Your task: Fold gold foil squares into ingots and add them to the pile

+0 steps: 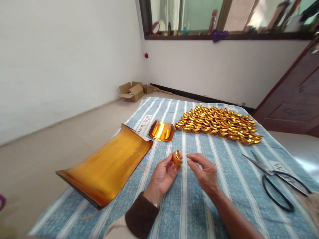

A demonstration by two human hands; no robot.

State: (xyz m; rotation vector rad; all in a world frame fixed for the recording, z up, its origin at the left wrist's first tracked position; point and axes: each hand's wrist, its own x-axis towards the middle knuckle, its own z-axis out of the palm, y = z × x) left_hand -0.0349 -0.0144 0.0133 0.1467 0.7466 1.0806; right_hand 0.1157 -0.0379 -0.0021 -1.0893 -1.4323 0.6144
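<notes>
My left hand [164,174] is closed round a small folded gold foil paper ingot [177,158], holding it up over the striped cloth. Just right of it is my right hand [204,171], its thumb and forefinger slightly apart, with nothing visible between them and not touching the ingot. Beyond my hands lies a small stack of curved gold foil sheets [161,131]. A large stack of long gold foil sheets [109,166] curls up at its ends on the left. Many finished foil ingots [216,124] sit in overlapping rows at the back right.
Black-handled scissors [271,176] lie partly spread at the right on the blue and white striped cloth [183,209]. An opened cardboard box [133,93] stands on the floor beyond the table. A wooden door [291,96] is at the far right.
</notes>
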